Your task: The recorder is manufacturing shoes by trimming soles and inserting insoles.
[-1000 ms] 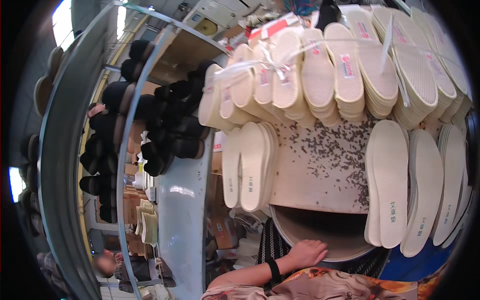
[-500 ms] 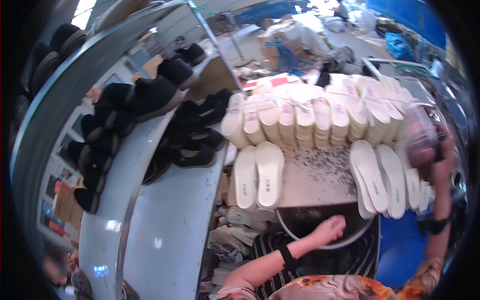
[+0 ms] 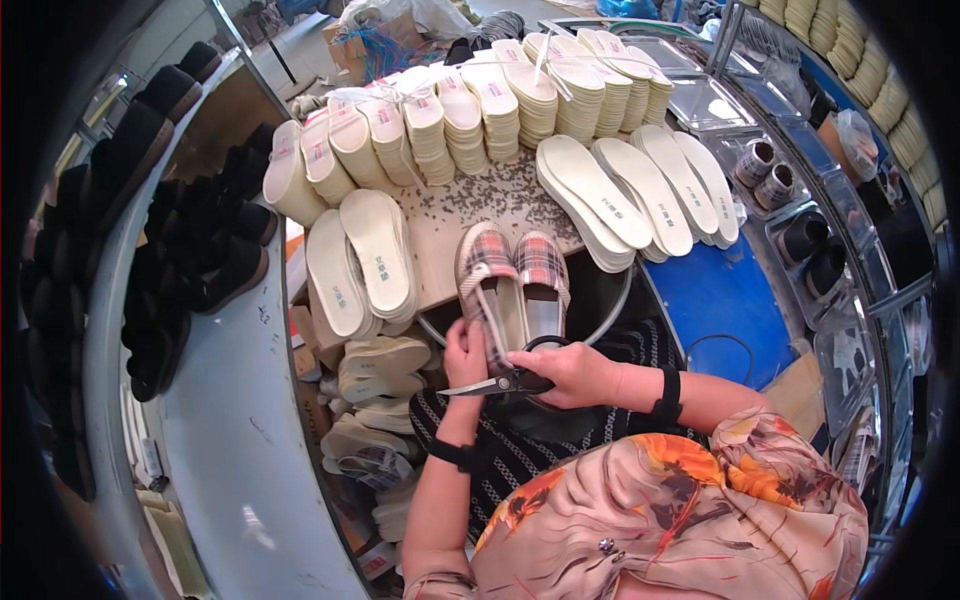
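I see the left hand clamped on the heel of a plaid shoe at the counter edge. The right hand is closed on black-handled scissors, blade tips half hidden against the left hand. A second plaid shoe lies just beside.

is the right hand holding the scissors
Yes, the right hand grips the black handles of the scissors, blades pointing toward the left hand at the plaid shoes.
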The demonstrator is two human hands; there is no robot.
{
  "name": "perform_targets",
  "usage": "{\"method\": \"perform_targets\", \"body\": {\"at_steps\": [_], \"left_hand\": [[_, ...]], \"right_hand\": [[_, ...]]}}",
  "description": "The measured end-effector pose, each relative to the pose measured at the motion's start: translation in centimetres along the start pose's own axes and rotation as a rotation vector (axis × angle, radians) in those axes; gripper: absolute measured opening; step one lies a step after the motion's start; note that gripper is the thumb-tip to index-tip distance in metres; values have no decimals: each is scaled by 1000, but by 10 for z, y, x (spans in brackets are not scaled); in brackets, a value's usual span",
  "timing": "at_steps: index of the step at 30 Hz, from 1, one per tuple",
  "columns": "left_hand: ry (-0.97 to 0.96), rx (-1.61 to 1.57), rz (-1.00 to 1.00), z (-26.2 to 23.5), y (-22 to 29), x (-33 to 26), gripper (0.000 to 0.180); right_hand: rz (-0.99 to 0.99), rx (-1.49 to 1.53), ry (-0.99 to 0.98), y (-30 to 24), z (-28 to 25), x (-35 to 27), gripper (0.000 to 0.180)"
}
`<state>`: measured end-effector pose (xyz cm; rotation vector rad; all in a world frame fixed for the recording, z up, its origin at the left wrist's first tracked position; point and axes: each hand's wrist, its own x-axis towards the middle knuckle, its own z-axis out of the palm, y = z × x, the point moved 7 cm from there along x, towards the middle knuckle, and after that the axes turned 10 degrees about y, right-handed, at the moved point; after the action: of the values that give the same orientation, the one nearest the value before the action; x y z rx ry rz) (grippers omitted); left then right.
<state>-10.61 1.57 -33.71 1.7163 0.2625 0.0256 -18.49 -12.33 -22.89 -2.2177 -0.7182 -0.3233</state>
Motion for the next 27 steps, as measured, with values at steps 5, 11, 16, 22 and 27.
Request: {"method": "perform_targets", "body": {"at_steps": [5, 11, 16, 22, 27], "left_hand": [[184, 566, 592, -14, 77, -10, 36], [-208, 1126, 592, 72, 86, -17, 40], [-223, 871, 634, 60, 80, -2, 26], [-404, 357, 516, -25, 95, -35, 23], [-454, 470, 501, -52, 98, -51, 24]], "right_hand": [[166, 187, 175, 18, -22, -15, 60], [844, 956, 326, 65, -48, -49, 43], [1031, 938, 282, 87, -67, -84, 34], [632, 377, 98, 85, -97, -65, 57], [262, 77, 49, 64, -100, -31, 60]]}}
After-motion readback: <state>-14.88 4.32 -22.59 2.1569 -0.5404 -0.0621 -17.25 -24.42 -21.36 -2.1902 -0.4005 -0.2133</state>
